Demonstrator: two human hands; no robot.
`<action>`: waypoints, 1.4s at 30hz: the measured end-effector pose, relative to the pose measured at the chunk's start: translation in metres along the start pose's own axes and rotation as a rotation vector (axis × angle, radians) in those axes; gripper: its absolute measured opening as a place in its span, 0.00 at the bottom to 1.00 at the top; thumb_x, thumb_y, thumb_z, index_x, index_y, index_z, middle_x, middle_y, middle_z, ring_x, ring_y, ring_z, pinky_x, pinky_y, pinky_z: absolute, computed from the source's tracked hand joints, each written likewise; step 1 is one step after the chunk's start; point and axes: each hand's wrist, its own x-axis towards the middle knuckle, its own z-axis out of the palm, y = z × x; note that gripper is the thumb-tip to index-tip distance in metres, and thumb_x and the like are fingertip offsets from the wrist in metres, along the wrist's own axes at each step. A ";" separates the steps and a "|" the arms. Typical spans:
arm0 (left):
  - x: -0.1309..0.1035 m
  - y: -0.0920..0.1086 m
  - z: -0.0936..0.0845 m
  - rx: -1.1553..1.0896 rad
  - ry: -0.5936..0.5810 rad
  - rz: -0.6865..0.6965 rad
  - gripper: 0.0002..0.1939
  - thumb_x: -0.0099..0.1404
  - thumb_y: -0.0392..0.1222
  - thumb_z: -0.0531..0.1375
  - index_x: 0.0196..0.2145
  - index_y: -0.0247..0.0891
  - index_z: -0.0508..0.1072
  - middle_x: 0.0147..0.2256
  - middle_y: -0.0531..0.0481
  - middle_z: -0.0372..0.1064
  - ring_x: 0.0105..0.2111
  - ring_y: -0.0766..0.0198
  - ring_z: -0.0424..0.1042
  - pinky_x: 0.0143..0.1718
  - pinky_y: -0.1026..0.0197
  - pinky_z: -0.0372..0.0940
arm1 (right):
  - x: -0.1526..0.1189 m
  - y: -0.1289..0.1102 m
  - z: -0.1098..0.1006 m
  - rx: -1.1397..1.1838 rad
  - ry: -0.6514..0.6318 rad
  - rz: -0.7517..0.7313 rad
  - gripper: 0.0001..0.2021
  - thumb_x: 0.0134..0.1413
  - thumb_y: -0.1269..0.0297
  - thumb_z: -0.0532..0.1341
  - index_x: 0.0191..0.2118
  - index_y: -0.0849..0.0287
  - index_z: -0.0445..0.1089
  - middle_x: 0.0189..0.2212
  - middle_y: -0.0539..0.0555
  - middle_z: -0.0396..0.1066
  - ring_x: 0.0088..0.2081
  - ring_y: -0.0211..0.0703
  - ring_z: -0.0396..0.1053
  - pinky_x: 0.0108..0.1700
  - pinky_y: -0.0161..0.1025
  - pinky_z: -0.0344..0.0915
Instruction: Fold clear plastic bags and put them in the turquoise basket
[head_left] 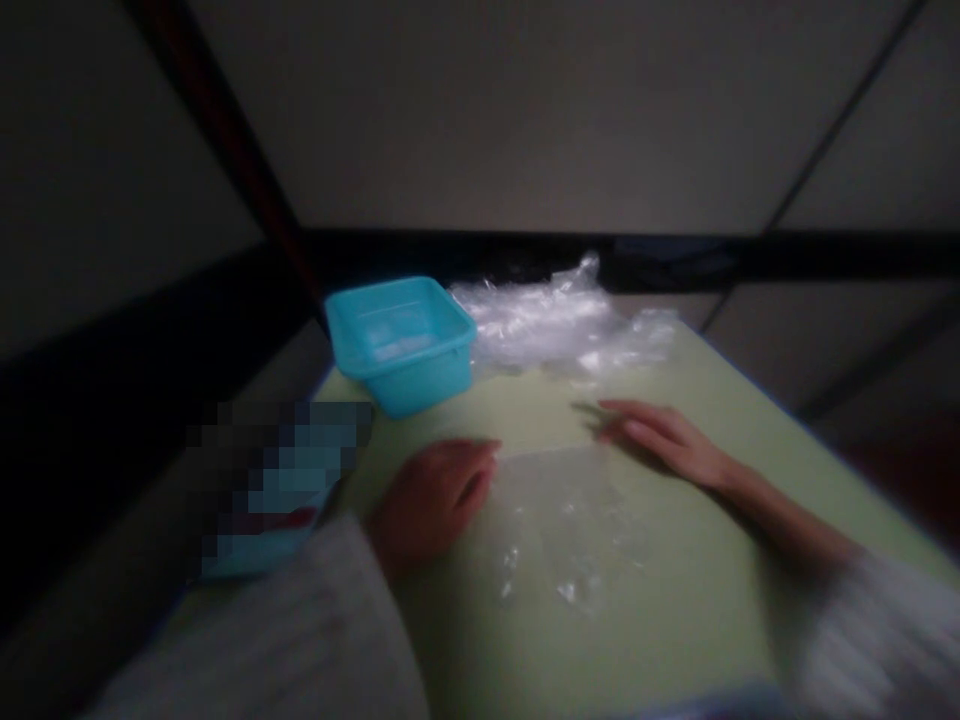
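A clear plastic bag (559, 520) lies on the table in front of me, its top edge straight and its lower part wrinkled. My left hand (442, 495) is closed, thumb and fingers pinching the bag's upper left corner. Just off the upper right corner is my right hand (664, 435), fingers stretched out over the tabletop and apart from the bag as far as the blur shows. Beyond both hands spreads a heap of crumpled clear plastic bags (547, 325).
A turquoise plastic basin (420, 380) stands at the table's back left, with something pale inside. The light green table (697, 600) has a blue edge. A pixelated, partly blue-green object (300, 480) is at the left edge. Panelled walls (525, 120) rise behind.
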 end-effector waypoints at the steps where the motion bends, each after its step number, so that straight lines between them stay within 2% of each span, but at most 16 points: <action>1: 0.000 -0.001 0.000 0.010 -0.031 -0.010 0.17 0.66 0.37 0.48 0.50 0.32 0.67 0.45 0.41 0.73 0.46 0.56 0.71 0.51 0.50 0.63 | 0.000 -0.001 0.000 0.010 -0.004 0.005 0.20 0.63 0.54 0.50 0.56 0.56 0.63 0.39 0.55 0.76 0.43 0.49 0.71 0.48 0.50 0.66; 5: 0.001 -0.002 0.002 0.065 -0.133 -0.061 0.23 0.67 0.34 0.45 0.59 0.29 0.53 0.58 0.37 0.59 0.59 0.55 0.57 0.61 0.42 0.46 | -0.002 -0.006 0.003 0.100 -0.074 0.012 0.20 0.63 0.54 0.51 0.54 0.59 0.64 0.33 0.55 0.76 0.37 0.46 0.73 0.41 0.47 0.68; 8: 0.001 -0.003 0.002 0.075 -0.081 -0.105 0.23 0.67 0.35 0.44 0.59 0.29 0.50 0.60 0.36 0.55 0.61 0.56 0.53 0.62 0.42 0.42 | -0.003 -0.011 0.009 0.182 -0.183 -0.018 0.19 0.63 0.55 0.51 0.52 0.60 0.65 0.31 0.54 0.76 0.37 0.45 0.72 0.42 0.45 0.67; 11: 0.001 -0.004 0.000 0.042 0.041 -0.154 0.21 0.67 0.36 0.45 0.57 0.32 0.53 0.53 0.40 0.65 0.56 0.56 0.60 0.60 0.44 0.47 | -0.005 -0.017 0.015 0.262 -0.277 -0.059 0.18 0.63 0.55 0.51 0.51 0.59 0.65 0.30 0.52 0.76 0.37 0.43 0.72 0.43 0.44 0.67; 15: 0.002 -0.004 -0.001 0.004 0.122 -0.260 0.19 0.65 0.37 0.48 0.54 0.34 0.58 0.43 0.44 0.72 0.46 0.54 0.69 0.51 0.47 0.61 | -0.007 -0.021 0.019 0.318 -0.371 -0.065 0.18 0.64 0.54 0.50 0.51 0.58 0.65 0.28 0.51 0.76 0.34 0.42 0.72 0.38 0.41 0.67; 20: 0.003 -0.002 0.000 -0.042 0.105 -0.276 0.18 0.65 0.36 0.48 0.53 0.35 0.60 0.38 0.45 0.73 0.40 0.56 0.71 0.47 0.50 0.64 | -0.006 -0.022 0.022 0.309 -0.342 -0.059 0.17 0.63 0.54 0.50 0.48 0.60 0.67 0.27 0.52 0.76 0.33 0.42 0.72 0.37 0.40 0.67; 26: 0.001 0.000 0.005 -0.128 0.050 -0.219 0.19 0.65 0.36 0.49 0.54 0.36 0.58 0.45 0.43 0.69 0.48 0.56 0.67 0.52 0.49 0.60 | -0.006 -0.018 0.026 0.279 -0.277 -0.060 0.16 0.63 0.55 0.51 0.47 0.59 0.67 0.27 0.52 0.75 0.32 0.42 0.72 0.36 0.40 0.68; 29: 0.000 0.001 0.009 -0.173 0.001 -0.151 0.20 0.65 0.36 0.49 0.54 0.37 0.58 0.50 0.42 0.65 0.52 0.55 0.63 0.55 0.48 0.58 | -0.005 -0.018 0.028 0.221 -0.199 -0.080 0.15 0.63 0.56 0.51 0.47 0.59 0.67 0.32 0.54 0.75 0.36 0.43 0.72 0.40 0.43 0.68; 31: -0.001 0.002 0.010 -0.194 -0.017 -0.130 0.20 0.65 0.36 0.49 0.55 0.37 0.57 0.51 0.41 0.64 0.54 0.55 0.61 0.56 0.47 0.57 | -0.001 -0.020 0.030 0.156 -0.140 -0.116 0.15 0.63 0.56 0.51 0.49 0.58 0.66 0.40 0.56 0.73 0.43 0.45 0.71 0.45 0.45 0.67; 35: 0.000 0.004 0.011 -0.198 0.005 -0.155 0.20 0.65 0.36 0.50 0.55 0.36 0.58 0.52 0.40 0.62 0.54 0.54 0.61 0.56 0.47 0.57 | 0.013 -0.021 0.038 0.010 -0.124 -0.228 0.21 0.62 0.53 0.51 0.57 0.54 0.57 0.56 0.59 0.61 0.56 0.50 0.60 0.56 0.52 0.59; 38: 0.001 0.003 0.011 -0.170 0.046 -0.190 0.19 0.64 0.36 0.50 0.53 0.35 0.60 0.51 0.40 0.64 0.52 0.54 0.63 0.55 0.48 0.59 | 0.024 -0.020 0.046 -0.082 -0.150 -0.274 0.27 0.63 0.51 0.49 0.64 0.54 0.45 0.61 0.60 0.54 0.59 0.51 0.55 0.58 0.55 0.55; 42: 0.003 0.001 0.012 -0.149 0.080 -0.230 0.19 0.64 0.36 0.50 0.53 0.35 0.60 0.47 0.41 0.68 0.49 0.55 0.66 0.52 0.49 0.61 | 0.032 -0.018 0.052 -0.242 -0.187 -0.344 0.31 0.62 0.48 0.47 0.64 0.57 0.41 0.61 0.63 0.52 0.60 0.53 0.53 0.58 0.56 0.53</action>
